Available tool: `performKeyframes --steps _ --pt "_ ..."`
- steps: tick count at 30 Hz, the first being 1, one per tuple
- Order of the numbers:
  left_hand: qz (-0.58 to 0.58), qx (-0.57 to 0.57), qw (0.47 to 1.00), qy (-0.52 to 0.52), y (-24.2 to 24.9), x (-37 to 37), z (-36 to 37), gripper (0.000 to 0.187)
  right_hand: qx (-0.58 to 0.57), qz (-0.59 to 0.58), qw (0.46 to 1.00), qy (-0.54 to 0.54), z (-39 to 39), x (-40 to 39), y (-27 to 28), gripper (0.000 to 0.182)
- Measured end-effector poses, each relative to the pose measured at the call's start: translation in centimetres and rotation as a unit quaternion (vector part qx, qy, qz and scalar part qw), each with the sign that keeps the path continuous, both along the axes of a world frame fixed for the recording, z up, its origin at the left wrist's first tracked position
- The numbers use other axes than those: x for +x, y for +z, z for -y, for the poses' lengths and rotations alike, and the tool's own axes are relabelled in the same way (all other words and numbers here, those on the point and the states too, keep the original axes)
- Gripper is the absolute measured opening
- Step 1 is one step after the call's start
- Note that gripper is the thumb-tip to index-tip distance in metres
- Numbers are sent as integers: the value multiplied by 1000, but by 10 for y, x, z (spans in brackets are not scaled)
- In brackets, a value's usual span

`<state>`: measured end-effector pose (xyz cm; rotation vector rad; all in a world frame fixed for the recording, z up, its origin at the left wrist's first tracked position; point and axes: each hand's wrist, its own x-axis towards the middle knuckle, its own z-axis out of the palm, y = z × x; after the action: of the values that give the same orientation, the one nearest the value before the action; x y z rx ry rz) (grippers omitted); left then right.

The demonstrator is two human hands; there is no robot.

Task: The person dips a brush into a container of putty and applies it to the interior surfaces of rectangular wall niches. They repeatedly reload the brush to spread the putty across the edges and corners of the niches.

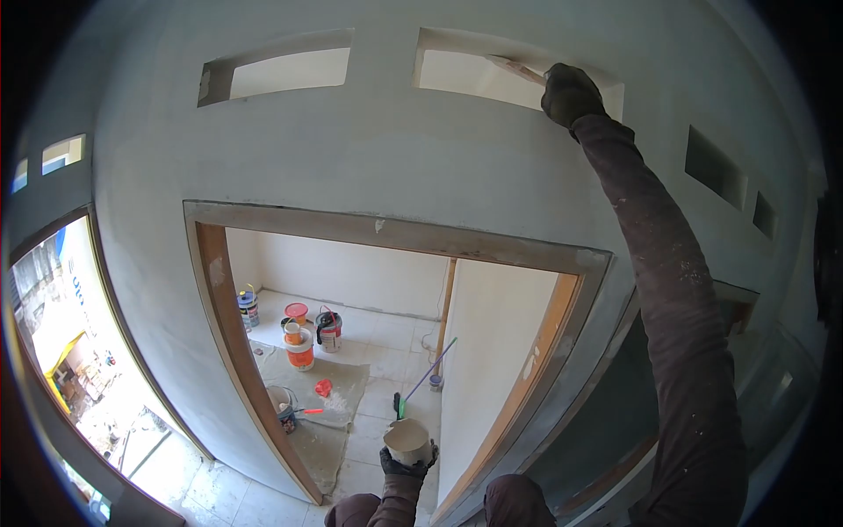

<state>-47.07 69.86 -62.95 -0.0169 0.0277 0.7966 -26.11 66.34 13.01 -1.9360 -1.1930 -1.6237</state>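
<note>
My right hand (572,93), in a dark glove, is raised at the upper right, closed around the handle of a brush (518,68). The brush's tip reaches inside the right-hand slot opening (474,75) in the grey wall (369,145), near its upper edge. Low in front of me, my left hand (408,464), also gloved, holds a pale round container (407,441) from below, its fingers wrapped round the sides. What lies inside the container is hard to make out.
Below the slots is a doorway with a wooden frame (395,231). Through it, paint buckets (299,353) and a broom (430,378) stand on the tiled floor, partly covered by a sheet (347,386). My knees (518,501) show at the bottom. Another opening is at left.
</note>
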Motion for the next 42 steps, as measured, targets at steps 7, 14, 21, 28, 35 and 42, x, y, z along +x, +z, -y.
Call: performKeyframes --steps 7,14,21,28,35,42 --pt "22 -56 998 -31 -17 3 -4 76 -4 47 992 121 -15 -26 -7 27" --pt "38 -52 997 -44 16 3 12 68 59 72 988 122 -45 -56 -9 28" --pt "11 -44 999 -25 2 5 5 64 88 106 984 113 13 -46 -54 32" --pt "30 -41 998 -40 6 10 4 63 68 59 989 114 -35 -77 -30 31" --pt "21 -35 998 -44 4 8 5 63 166 86 961 203 40 -2 -49 31" --pt "45 -53 996 -53 -35 16 -10 79 112 156 967 168 48 -24 -73 35"
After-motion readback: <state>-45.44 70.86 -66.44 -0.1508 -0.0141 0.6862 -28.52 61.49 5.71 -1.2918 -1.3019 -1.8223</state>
